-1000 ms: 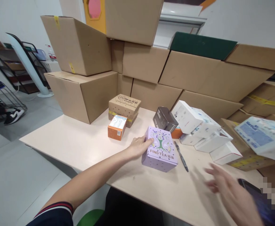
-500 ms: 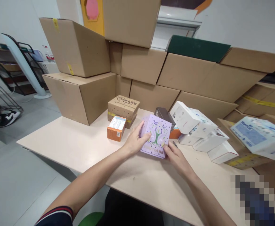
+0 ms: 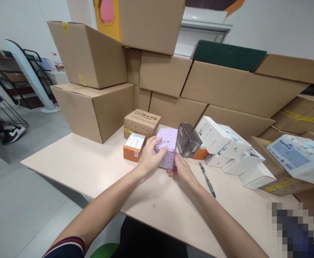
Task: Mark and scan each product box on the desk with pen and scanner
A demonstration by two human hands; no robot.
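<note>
A purple tea box [image 3: 167, 139] is between my two hands, close to the tabletop; whether it touches the table I cannot tell. My left hand [image 3: 152, 154] grips its left side, thumb across the near face and fingers along the top edge. On the right side, my right hand [image 3: 183, 168] is closed against the lower corner, fingertips curling under the near edge. Left of the purple box sits an orange box with a white label [image 3: 133, 147], and behind that a brown carton [image 3: 142, 123] with printed lettering. A dark brown box [image 3: 188, 141] stands just to the right.
White boxes [image 3: 227, 143] are piled at the right, by a wipes pack [image 3: 298, 157]. A pen [image 3: 207, 180] lies on the table [image 3: 98, 170]. Large cardboard boxes [image 3: 170, 73] form a wall behind. A blurred patch [image 3: 291, 229] covers the lower right corner.
The purple box has turned in my hands: its illustrated tree face no longer shows, and a dotted top and near side do. It moved slightly left and down, uncovering the dark box and pen.
</note>
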